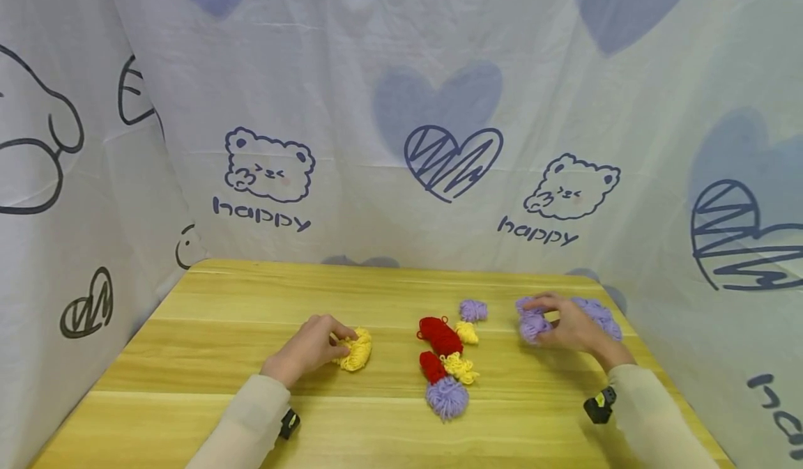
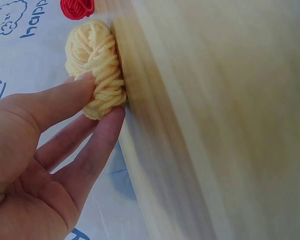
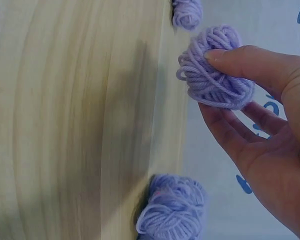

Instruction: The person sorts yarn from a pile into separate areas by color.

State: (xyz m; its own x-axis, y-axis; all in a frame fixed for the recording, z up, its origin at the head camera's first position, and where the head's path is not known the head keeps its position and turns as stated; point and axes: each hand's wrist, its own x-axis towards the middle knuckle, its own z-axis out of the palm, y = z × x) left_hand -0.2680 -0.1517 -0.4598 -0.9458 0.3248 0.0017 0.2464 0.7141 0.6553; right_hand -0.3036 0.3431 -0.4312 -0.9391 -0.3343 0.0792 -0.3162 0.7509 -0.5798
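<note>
Head view: left hand pinches upright yellow yarn bundle.

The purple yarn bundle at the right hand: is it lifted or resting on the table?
Cannot tell for sure. The right hand pinches the purple yarn bundle between thumb and fingers, but no view shows clearly whether it touches the table.

Both forearms, in pale sleeves, reach forward over the table from its near edge. The left hand lies toward the left of the middle, thumb and fingers pinching a yellow yarn bundle. The right hand lies near the right edge, thumb and fingers curled around a purple yarn bundle. A dark band sits on each wrist.
</note>
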